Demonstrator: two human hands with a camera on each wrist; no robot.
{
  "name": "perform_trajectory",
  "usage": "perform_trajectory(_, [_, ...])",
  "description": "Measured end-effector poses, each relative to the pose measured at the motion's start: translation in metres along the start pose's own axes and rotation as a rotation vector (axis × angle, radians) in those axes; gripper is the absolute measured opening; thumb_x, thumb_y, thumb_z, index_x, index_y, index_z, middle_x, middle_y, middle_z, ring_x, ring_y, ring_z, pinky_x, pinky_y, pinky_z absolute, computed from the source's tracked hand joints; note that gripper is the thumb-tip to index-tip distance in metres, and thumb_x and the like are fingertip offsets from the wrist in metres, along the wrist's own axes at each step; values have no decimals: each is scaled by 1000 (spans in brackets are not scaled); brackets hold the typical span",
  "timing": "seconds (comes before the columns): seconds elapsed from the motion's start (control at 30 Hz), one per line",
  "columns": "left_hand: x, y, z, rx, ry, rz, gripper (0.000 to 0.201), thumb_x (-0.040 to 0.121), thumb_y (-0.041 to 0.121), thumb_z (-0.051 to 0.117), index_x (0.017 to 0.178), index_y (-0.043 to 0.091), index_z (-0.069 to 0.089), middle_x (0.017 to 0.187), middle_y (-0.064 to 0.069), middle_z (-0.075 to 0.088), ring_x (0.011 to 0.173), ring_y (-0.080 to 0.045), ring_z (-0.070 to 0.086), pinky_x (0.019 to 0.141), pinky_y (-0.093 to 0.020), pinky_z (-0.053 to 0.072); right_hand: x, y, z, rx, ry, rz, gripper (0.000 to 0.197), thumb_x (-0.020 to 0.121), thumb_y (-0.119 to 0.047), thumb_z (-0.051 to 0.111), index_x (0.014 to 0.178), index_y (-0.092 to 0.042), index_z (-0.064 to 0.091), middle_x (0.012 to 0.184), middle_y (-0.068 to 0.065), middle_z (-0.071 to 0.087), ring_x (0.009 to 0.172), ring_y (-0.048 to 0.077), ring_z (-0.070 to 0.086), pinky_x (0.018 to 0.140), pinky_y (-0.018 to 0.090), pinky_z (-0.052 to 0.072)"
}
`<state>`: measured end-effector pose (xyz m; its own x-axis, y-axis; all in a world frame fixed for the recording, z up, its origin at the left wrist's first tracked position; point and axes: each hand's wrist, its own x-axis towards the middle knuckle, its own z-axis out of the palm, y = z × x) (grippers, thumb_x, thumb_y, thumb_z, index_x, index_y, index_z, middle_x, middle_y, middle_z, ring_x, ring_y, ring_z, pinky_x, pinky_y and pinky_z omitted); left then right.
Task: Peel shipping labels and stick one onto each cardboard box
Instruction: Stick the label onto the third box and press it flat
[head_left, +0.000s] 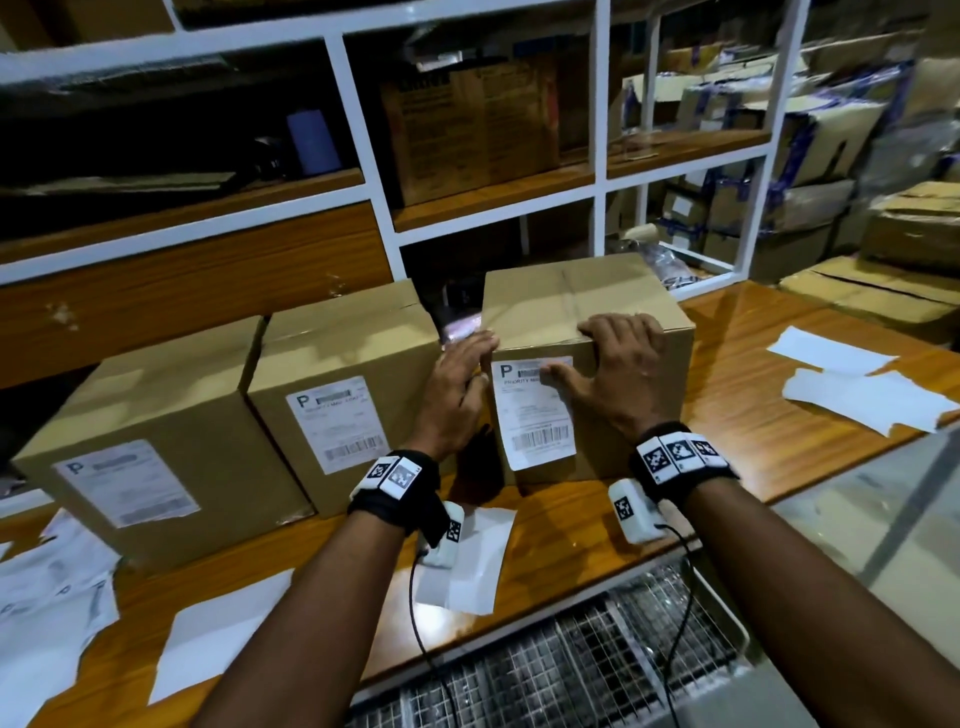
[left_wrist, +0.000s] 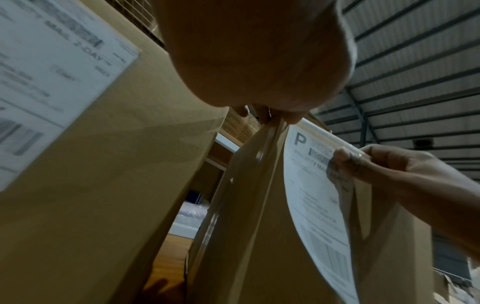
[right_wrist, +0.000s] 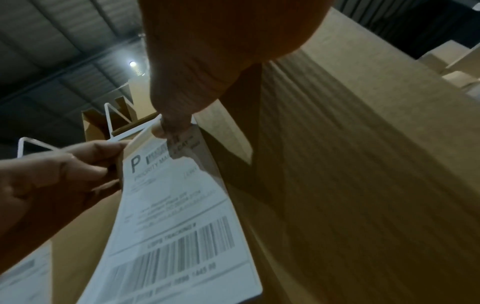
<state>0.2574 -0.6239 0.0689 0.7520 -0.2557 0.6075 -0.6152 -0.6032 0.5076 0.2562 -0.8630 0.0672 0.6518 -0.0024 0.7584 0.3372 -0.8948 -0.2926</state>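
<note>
Three cardboard boxes stand in a row on the wooden table (head_left: 753, 415). The left box (head_left: 156, 395) and the middle box (head_left: 343, 338) each carry a white shipping label on the front. The right box (head_left: 587, 306) has a label (head_left: 535, 410) (right_wrist: 182, 226) (left_wrist: 311, 195) lying on its front face. My left hand (head_left: 457, 384) (right_wrist: 59, 176) lies with straight fingers against that box's left front corner, beside the label. My right hand (head_left: 613, 374) drapes over the box's top edge, and its thumb (left_wrist: 348, 162) presses the label's upper part.
Blank backing sheets lie on the table in front of the boxes (head_left: 467, 561) (head_left: 218, 629) and at the right (head_left: 857, 395). A pile of label sheets (head_left: 47, 597) sits at the left. White shelving (head_left: 358, 135) rises behind. A wire basket (head_left: 571, 660) hangs below the front edge.
</note>
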Motion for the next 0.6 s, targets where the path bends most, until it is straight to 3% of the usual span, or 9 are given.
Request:
perform_trajectory(0.1, [1, 1, 7, -5, 34, -1, 46, 94, 15, 47, 139, 9, 56, 149, -9, 54, 141, -19, 43, 119, -48, 35, 1, 7, 1, -6, 44, -31, 54, 88, -60, 69, 110, -11, 70, 112, 10, 71, 108, 30, 62, 102, 41, 32])
perform_trajectory(0.23, [5, 6, 16, 29, 66, -3, 44, 96, 39, 57, 126, 7, 58, 134, -10, 57, 127, -23, 51, 101, -50, 50, 0, 17, -1, -44, 21, -90, 39, 98, -44, 61, 120, -12, 70, 121, 10, 72, 116, 31, 62, 104, 40, 32])
perform_trajectory(0.3, [9, 10, 20, 103, 121, 18, 51, 92, 55, 62, 112, 8, 57, 115, -8, 57, 109, -23, 53, 91, -44, 50, 0, 19, -1, -48, 19, -106, 38, 99, -41, 56, 121, -12, 69, 123, 10, 72, 118, 31, 62, 104, 39, 32])
perform_trajectory(0.4, [16, 15, 25, 192, 189, 63, 61, 81, 66, 69, 97, 9, 51, 97, -7, 50, 90, -22, 45, 77, -34, 45, 0, 22, 0, -54, 32, -128, 37, 102, -38, 52, 121, -12, 69, 123, 10, 72, 118, 30, 63, 103, 38, 31])
perform_trajectory(0.53, [23, 16, 28, 225, 247, 68, 66, 76, 71, 68, 86, 7, 51, 91, -8, 50, 85, -21, 42, 73, -26, 37, -1, 24, 2, -19, 23, -129, 41, 105, -39, 42, 123, -12, 68, 126, 11, 70, 120, 31, 62, 106, 39, 30])
perform_trajectory(0.6, [25, 16, 29, 220, 260, 55, 59, 81, 65, 69, 84, 9, 51, 90, -6, 50, 86, -17, 39, 72, -24, 33, -2, 24, 4, -15, 19, -124, 44, 105, -44, 41, 123, -13, 66, 126, 10, 69, 121, 30, 60, 106, 40, 31])
